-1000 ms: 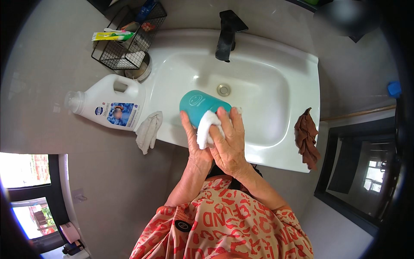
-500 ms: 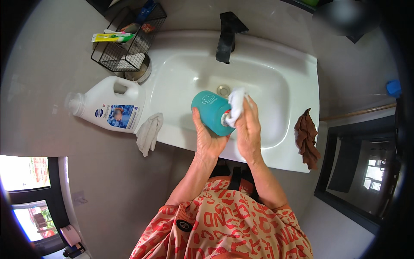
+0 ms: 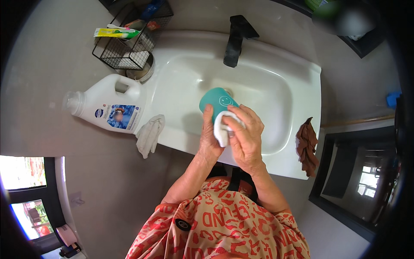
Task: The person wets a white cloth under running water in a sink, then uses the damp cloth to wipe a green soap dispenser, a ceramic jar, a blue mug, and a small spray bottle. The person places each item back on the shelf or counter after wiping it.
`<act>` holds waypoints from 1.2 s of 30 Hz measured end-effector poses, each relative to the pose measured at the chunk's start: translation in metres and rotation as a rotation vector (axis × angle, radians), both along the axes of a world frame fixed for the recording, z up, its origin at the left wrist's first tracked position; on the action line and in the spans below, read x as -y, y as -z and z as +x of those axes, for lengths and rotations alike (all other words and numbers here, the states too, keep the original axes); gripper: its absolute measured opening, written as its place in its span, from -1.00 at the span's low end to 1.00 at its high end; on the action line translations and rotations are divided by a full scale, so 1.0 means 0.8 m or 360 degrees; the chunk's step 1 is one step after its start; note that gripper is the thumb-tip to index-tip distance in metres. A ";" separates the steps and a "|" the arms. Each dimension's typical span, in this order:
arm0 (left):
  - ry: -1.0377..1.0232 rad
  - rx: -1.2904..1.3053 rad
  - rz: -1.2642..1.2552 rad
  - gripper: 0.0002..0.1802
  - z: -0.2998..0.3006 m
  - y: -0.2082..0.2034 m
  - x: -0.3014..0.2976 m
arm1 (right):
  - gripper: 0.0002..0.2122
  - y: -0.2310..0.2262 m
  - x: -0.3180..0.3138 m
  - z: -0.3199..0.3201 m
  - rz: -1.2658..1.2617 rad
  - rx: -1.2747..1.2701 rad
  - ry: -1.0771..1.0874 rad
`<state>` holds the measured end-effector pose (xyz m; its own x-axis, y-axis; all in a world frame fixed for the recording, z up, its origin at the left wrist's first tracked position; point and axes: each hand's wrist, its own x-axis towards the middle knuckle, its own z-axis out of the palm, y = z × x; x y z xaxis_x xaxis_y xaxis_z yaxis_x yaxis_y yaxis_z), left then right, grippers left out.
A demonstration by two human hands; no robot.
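Over the near part of the white sink (image 3: 276,95), my left hand (image 3: 210,140) is wrapped round the side of a teal cup (image 3: 214,98) with a white smiley face on it. The cup lies tilted, and its near end is covered by a white cloth (image 3: 222,129). My right hand (image 3: 248,140) has its fingers bent over that cloth and presses it against the cup. Cloth and fingers hide the cup's near end.
A black faucet (image 3: 233,47) rises at the sink's back. On the left are a large white jug (image 3: 110,97), a grey-white cloth (image 3: 149,137) and a black wire basket (image 3: 142,45) of toiletries. A brown cloth (image 3: 307,146) hangs over the right rim.
The cup has turned, and its covered end now points toward me. My right hand and the white cloth have moved nearer and slightly left along with it.
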<state>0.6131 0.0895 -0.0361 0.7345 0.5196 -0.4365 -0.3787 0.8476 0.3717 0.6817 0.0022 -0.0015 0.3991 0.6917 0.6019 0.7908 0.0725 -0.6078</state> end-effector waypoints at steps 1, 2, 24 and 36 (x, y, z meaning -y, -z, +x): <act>-0.0002 -0.0007 0.0130 -0.28 -0.001 0.010 -0.002 | -0.74 0.000 -0.001 0.005 -0.0001 -0.0116 -0.0027; -0.0005 -0.0015 0.0260 -0.27 -0.003 0.015 -0.004 | -0.74 -0.001 -0.001 0.009 -0.0002 -0.0231 -0.0054; -0.0100 -0.0444 0.1099 -0.10 -0.020 0.014 -0.024 | -0.61 0.050 -0.019 -0.011 -0.0224 -0.0392 0.0103; 0.0511 0.0605 0.0371 0.27 -0.044 0.007 -0.023 | -0.69 0.043 -0.018 0.038 -0.0022 -0.2263 -0.0056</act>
<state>0.5775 0.1080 -0.0417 0.9556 0.2947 -0.0096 -0.2589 0.8543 0.4507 0.7119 0.0165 -0.0361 0.6314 0.7162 -0.2975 -0.4861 0.0665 -0.8714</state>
